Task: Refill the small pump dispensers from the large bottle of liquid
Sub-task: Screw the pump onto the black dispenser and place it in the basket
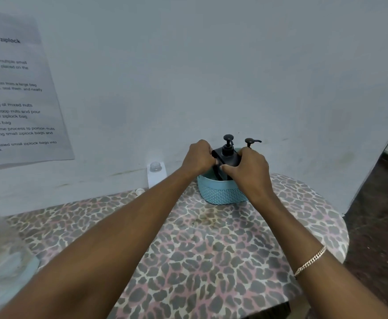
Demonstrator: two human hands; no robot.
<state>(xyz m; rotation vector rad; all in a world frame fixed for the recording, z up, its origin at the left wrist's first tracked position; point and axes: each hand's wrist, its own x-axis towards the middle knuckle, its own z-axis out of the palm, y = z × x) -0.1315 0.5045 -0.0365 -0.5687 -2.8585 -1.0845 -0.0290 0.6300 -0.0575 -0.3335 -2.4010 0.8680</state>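
A black pump dispenser [228, 155] stands partly inside a light blue woven basket [220, 194] at the far side of the table. My left hand [198, 157] grips its left edge and my right hand [249, 168] grips its right side, thumb across the front. A second black pump head [252, 142] pokes up behind my right hand; its body is hidden. A clear bottle with a white label [156, 172] stands against the wall to the left of the basket, its neck open.
The round table [211, 249] has a leopard-print cover. A small clear cap [140, 191] lies by the wall. A blurred clear container [2, 249] sits at the left edge. A printed sheet [15, 93] hangs on the wall. Dark floor [377, 215] lies to the right.
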